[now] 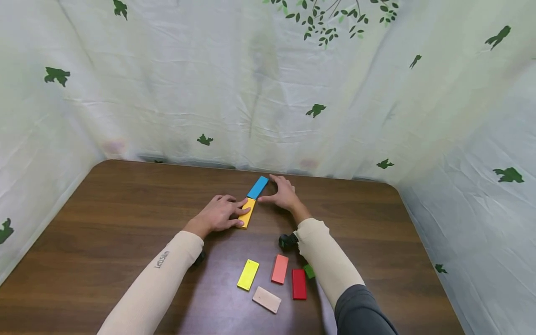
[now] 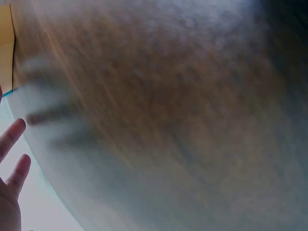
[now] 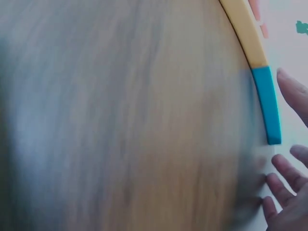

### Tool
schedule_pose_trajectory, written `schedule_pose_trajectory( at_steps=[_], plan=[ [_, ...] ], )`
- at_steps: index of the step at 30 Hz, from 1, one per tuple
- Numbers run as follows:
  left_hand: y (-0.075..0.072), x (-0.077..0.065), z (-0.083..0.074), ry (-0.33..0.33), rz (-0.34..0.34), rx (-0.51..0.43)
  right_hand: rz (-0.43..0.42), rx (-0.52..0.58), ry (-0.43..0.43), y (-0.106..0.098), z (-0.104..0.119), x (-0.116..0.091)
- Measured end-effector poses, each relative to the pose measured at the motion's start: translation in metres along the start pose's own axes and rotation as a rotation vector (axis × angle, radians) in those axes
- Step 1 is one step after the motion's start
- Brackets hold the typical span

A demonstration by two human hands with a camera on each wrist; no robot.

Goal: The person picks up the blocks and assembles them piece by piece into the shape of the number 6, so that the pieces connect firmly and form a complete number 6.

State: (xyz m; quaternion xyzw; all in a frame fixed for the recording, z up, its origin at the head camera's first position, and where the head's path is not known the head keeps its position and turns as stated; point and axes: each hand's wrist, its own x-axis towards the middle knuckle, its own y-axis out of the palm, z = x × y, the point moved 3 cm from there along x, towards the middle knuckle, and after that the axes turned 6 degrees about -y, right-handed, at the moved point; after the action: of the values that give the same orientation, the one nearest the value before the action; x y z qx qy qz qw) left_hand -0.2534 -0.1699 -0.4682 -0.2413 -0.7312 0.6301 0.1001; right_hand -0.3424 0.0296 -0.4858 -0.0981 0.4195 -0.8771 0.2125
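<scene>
An orange rectangular block (image 1: 247,214) and a blue rectangular block (image 1: 257,187) lie almost end to end on the table, slanting toward the back. My left hand (image 1: 218,214) rests its thumb and extended fingers on the orange block. The left wrist view catches two spread fingers (image 2: 18,175) of it, beside part of the orange block (image 2: 6,53). To the right of the blue block is my right hand (image 1: 284,194), thumb and fingers spread apart, holding nothing. From the right wrist, a gap shows between that hand (image 3: 288,178) and the blue block (image 3: 267,106).
Nearer me on the brown wooden table (image 1: 125,223) lie a yellow block (image 1: 248,275), a coral block (image 1: 279,269), a red block (image 1: 299,284) and a pale wooden block (image 1: 266,299). A green block (image 1: 309,271) is partly hidden by my right sleeve. White leaf-patterned curtains (image 1: 167,93) border the table.
</scene>
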Motion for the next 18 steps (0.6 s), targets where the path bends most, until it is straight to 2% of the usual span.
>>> schedule_pose_trajectory(
  at_steps=[7, 13, 18],
  plan=[
    [-0.001, 0.000, 0.000, -0.004, 0.006, -0.004, 0.087, 0.036, -0.041, -0.017, -0.006, -0.014],
    [-0.002, 0.001, 0.000, -0.003, 0.014, -0.016, 0.145, 0.022, -0.107, -0.030, -0.014, -0.026],
    [0.001, 0.000, 0.000, 0.003, -0.001, -0.007, 0.193, 0.083, -0.135, -0.039, -0.019, -0.040]
  ],
)
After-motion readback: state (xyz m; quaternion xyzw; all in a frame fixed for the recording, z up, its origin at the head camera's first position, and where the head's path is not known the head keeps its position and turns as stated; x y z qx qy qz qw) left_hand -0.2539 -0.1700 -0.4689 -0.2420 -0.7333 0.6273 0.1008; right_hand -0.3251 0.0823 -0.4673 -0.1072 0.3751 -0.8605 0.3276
